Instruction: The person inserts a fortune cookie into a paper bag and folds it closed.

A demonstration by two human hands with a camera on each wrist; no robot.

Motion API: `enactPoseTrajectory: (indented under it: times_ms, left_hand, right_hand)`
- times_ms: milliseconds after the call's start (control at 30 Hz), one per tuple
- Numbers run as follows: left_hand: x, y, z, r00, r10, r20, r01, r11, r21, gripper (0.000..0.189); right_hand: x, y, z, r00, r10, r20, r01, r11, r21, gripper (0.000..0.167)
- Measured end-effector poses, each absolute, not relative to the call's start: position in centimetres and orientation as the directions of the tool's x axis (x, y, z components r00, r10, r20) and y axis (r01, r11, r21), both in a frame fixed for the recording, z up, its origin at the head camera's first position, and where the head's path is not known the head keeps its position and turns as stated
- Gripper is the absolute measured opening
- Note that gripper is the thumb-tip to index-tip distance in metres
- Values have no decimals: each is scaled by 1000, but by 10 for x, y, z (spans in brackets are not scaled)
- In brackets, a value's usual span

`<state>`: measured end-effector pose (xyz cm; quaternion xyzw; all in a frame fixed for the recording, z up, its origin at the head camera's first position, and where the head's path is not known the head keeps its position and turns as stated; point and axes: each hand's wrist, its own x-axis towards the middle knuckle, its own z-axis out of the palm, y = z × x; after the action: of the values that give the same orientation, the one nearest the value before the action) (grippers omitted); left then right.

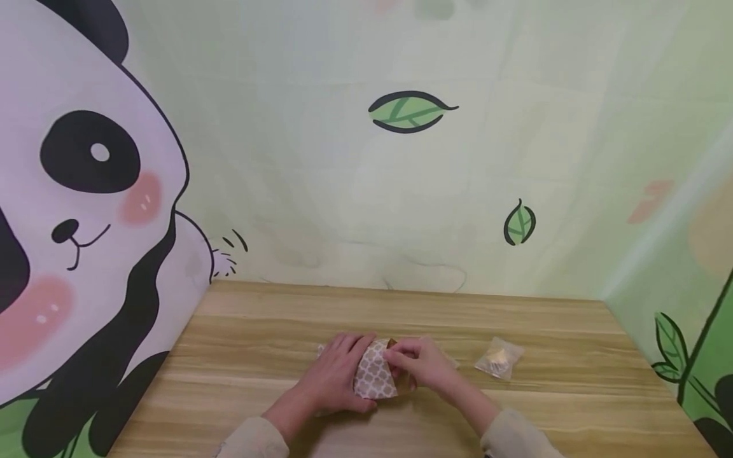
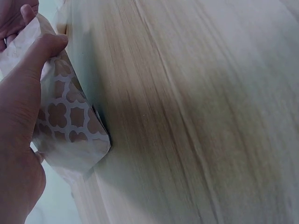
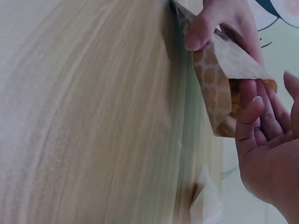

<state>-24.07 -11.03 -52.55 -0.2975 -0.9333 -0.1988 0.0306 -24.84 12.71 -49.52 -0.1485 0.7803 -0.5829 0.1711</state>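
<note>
A brown paper bag (image 1: 375, 372) with a white lattice pattern is tilted low over the wooden table in the head view. My left hand (image 1: 338, 375) grips its body from the left, and the thumb (image 2: 51, 44) presses on the paper in the left wrist view. Toward the right the bag's mouth gapes, with something yellowish (image 3: 235, 100) showing inside. Fairly straight fingers (image 3: 266, 105) of my right hand (image 1: 426, 364) reach into that mouth; the thumb (image 3: 291, 84) stands apart from the rim. The fingertips inside are hidden by the paper.
To the right lies a clear plastic packet (image 1: 498, 357) with a small pale item inside. Another pale wrapper (image 1: 449, 360) shows partly behind my right hand. Beyond the wooden table (image 1: 275, 312) hangs a cloth backdrop (image 1: 321, 191) with a panda and leaves.
</note>
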Motion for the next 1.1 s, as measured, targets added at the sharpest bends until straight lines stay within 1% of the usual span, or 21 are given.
enactPoseTrajectory:
  times_ms: [100,167,367,533,733,867,1000,1100]
  left_hand:
    - [-242,-110,-526,-822,543,174,567,749,342,118]
    - [-242,-110,-527,-820,544,175,569,750,337,118]
    - [-245,-110,-528,-803,560,202,594,729,340,115]
    - [-245,-110,-528,-800,561,210,598,723,345,115]
    - [-243,-111,-530,-808,558,189,586,723,367,116]
    - [-243,-113,-530,-804,558,203,591,721,362,116]
    - [-243,-114,-530,-809,553,201,586,723,367,117]
    - [-243,-114,-530,-816,546,188,574,729,373,119]
  right_hand:
    - [-245,125,-494,-883,-466,-63,-92,302,-949,19]
    - [-243,124,-494,-878,-475,-57,-101,300,-948,17]
    - [-242,124,-494,-889,-451,-79,-41,249,-968,19]
    - [-242,124,-496,-892,-442,-91,-3,207,-978,22]
    - [-241,125,-498,-899,-421,-118,33,204,-978,23]
    - [-242,130,-497,-907,-406,-113,23,221,-975,26]
    - [-249,145,-495,-912,-401,-86,2,206,-979,31]
    - [-257,162,-493,-918,-396,-40,-58,233,-971,32]
